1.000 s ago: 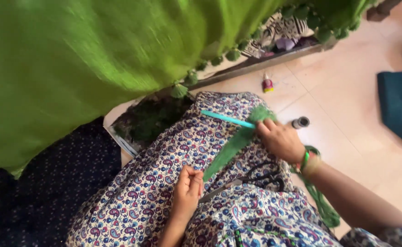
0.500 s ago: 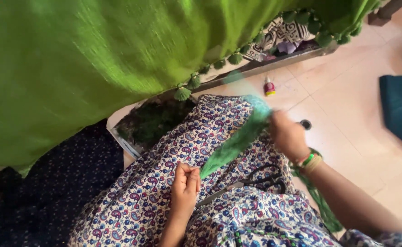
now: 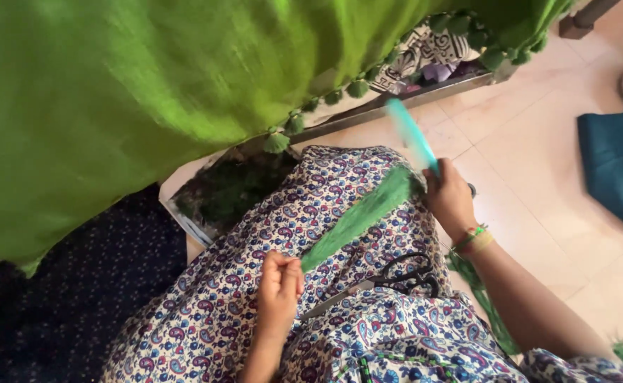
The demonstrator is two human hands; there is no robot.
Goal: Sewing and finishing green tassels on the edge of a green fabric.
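My left hand pinches the near end of a bundle of green threads that stretches diagonally over my lap. My right hand grips the far end of the bundle together with a teal comb, which points up and away and is blurred. Black scissors lie on my patterned dress just below the bundle. A large green cloth with small green tassels along its edge hangs across the top of the view.
A tray of dark green thread scraps sits on the floor beyond my knee. A teal cloth lies at the right on the tiled floor. Dark blue dotted fabric fills the lower left. More green threads trail under my right wrist.
My right hand has swung the comb from lying flat across the bundle's far end to pointing upward. The thread bundle stays stretched between both hands.
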